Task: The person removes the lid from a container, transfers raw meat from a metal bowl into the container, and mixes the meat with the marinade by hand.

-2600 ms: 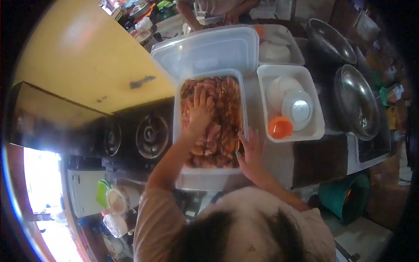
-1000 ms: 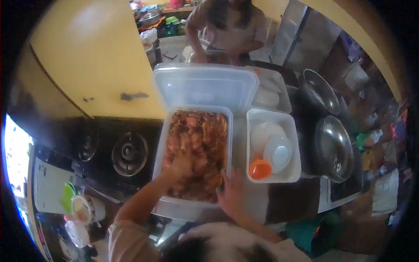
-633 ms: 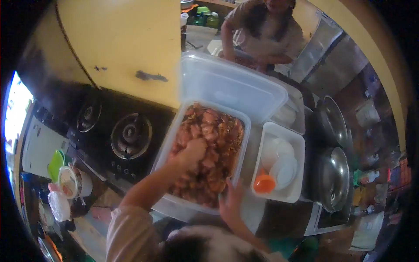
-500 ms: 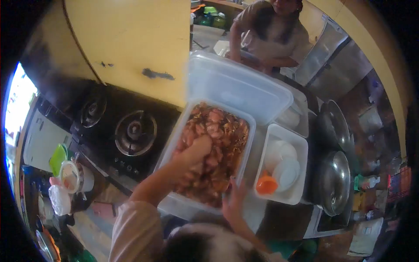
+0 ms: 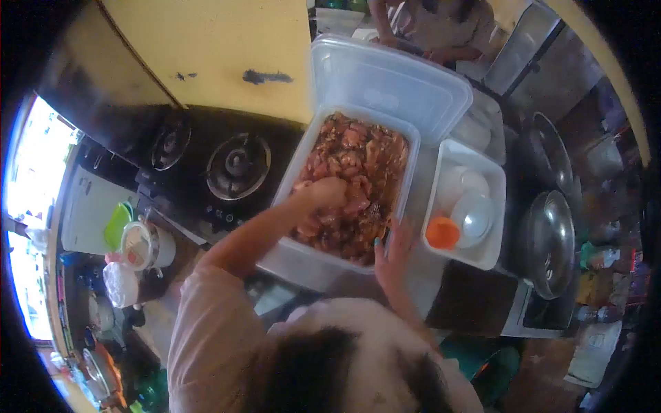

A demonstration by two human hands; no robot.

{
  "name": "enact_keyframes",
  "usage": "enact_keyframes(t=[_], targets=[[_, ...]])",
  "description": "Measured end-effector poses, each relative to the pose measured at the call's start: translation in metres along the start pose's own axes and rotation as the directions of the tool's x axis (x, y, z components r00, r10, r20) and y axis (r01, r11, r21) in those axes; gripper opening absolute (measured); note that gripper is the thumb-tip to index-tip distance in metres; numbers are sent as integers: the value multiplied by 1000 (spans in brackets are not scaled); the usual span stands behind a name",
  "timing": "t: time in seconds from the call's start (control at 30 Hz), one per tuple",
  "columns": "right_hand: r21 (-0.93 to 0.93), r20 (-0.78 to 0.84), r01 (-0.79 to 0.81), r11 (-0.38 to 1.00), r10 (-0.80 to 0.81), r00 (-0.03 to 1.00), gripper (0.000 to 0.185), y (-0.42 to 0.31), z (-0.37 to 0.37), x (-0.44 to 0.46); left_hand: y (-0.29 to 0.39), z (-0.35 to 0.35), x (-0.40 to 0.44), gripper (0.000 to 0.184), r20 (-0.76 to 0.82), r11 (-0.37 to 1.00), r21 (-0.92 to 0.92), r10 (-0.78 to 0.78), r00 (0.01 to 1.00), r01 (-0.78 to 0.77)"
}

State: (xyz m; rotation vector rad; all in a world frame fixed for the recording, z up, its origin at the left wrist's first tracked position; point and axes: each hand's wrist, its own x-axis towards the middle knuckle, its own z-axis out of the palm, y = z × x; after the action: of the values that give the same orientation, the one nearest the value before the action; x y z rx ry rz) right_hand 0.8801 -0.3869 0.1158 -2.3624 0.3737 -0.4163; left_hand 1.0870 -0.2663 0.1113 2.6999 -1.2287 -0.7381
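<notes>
Cut raw meat (image 5: 351, 162) in a dark, wet marinade fills a large clear plastic tub (image 5: 411, 162). My left hand (image 5: 327, 193) is down in the meat with its fingers curled. A broad pink slice lies against the fingertips, which are partly hidden. At the tub's near right corner, my right hand (image 5: 394, 251) grips the rim, thumb and fingers apart on either side of the corner. Its nails look teal. The clear lid (image 5: 392, 79) leans upright behind the tub's far side.
Right of the tub is a white bin (image 5: 499, 206) with an orange cup (image 5: 442, 233) and pale round containers (image 5: 474, 217). Metal bowls (image 5: 547, 244) stand farther right. A black gas stove (image 5: 237, 165) lies left. Another person (image 5: 441, 27) is across the counter.
The view has tilted, so the tub and counter appear higher and further right. My left hand has shifted slightly toward me in the meat. My right hand stays at the tub's corner.
</notes>
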Motion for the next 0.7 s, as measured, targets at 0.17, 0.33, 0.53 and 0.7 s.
enact_keyframes(t=[0.17,0.33,0.53,0.7], targets=[[-2,28,-28,1000,28,999,58,3,-1,-1,44,-84,-78,37,140,983,-138,138,981,-119],[-10,48,-11,1000,11,999,57,4,-3,1,25,-47,-113,52,-195,950,125,308,931,-287],[21,21,30,999,-30,999,57,2,-5,4,19,-1,-117,53,-137,927,340,216,967,-158],[20,31,13,1000,-14,999,56,-1,-7,6,-14,40,-56,52,-109,971,197,159,981,-136]])
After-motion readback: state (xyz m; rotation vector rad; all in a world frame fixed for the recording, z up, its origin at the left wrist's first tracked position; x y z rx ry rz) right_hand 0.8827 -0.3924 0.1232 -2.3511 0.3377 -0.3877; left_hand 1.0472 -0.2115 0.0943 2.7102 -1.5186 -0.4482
